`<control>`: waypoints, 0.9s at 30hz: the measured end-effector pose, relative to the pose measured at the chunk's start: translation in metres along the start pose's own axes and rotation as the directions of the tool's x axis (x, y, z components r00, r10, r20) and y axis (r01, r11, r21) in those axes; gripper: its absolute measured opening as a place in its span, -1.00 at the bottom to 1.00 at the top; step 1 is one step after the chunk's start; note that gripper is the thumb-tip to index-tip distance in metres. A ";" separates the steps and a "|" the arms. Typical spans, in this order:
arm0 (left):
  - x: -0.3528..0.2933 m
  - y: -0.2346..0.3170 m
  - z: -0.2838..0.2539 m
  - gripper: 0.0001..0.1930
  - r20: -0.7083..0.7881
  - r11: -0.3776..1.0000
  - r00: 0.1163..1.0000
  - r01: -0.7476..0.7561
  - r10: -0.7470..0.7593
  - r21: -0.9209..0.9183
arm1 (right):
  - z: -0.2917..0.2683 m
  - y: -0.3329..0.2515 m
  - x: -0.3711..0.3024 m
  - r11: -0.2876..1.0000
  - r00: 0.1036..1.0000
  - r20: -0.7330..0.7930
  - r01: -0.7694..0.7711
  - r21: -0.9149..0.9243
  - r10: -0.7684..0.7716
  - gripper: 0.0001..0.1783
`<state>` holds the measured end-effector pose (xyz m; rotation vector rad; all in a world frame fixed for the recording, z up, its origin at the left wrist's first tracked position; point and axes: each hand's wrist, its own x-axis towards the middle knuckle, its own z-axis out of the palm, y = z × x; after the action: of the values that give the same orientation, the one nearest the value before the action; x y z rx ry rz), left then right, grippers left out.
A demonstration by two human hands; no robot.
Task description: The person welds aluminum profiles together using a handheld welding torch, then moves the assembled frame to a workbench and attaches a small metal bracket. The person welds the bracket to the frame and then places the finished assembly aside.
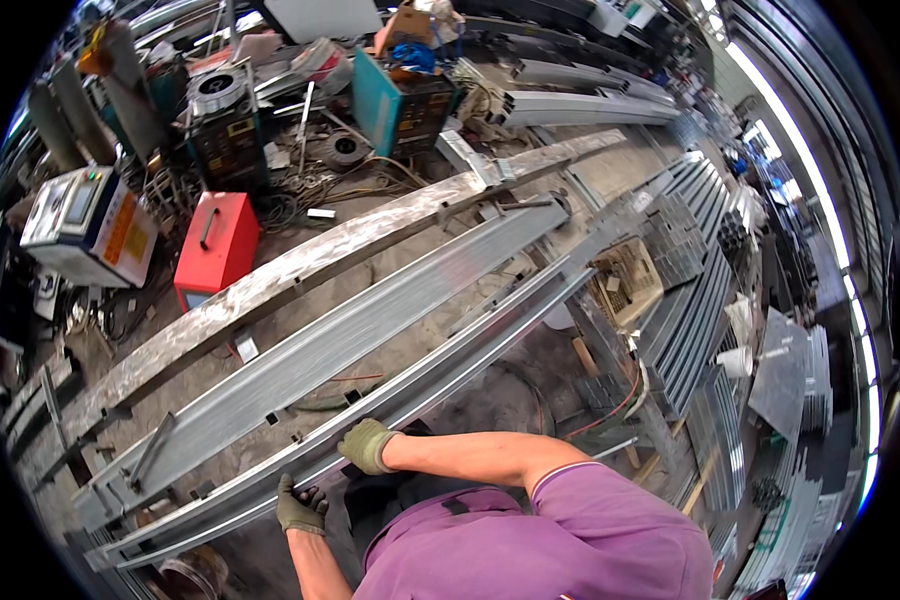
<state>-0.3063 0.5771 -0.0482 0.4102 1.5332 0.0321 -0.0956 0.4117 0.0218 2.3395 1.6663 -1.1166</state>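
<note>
A long galvanized steel channel runs diagonally from lower left to upper right, just in front of my body. My left hand, in an olive work glove, is closed at the channel's near edge, its thumb up against the metal and its fingers curled. Farther right along the same edge, my right hand, gloved alike, is closed over the near lip; its fingertips are mostly hidden. Beyond this piece lies a second, wider steel channel, parallel to it, with a clamp at its left end.
A rusty-white steel beam crosses behind the channels. Back left stand a red box, a white machine and gas cylinders. To the right are a yellowish crate and stacked metal profiles. A red hose trails nearby.
</note>
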 end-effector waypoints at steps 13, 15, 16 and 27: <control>0.038 0.015 -0.006 -0.41 0.070 0.992 0.997 0.001 -0.010 0.123 | 0.017 -0.001 0.034 0.997 0.997 -0.052 -0.056 0.045 0.058 -0.67; 0.032 0.008 -0.004 -0.39 -0.003 0.990 1.000 0.011 -0.011 0.139 | 0.021 0.001 0.036 0.997 0.997 -0.054 -0.054 0.056 0.057 -0.68; 0.025 0.010 0.003 -0.38 -0.032 0.990 0.999 0.003 0.002 0.139 | 0.020 0.002 0.036 0.997 0.995 -0.088 -0.050 0.054 0.054 -0.69; -0.036 -0.020 -0.033 -0.56 0.047 0.718 0.903 -0.369 0.426 0.589 | -0.004 0.124 -0.078 0.955 0.965 -0.014 -0.259 0.145 0.264 -0.68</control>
<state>-0.3450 0.5562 -0.0183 1.2587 1.4977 -0.0930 -0.0009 0.3001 0.0269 2.5828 1.2723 -1.1832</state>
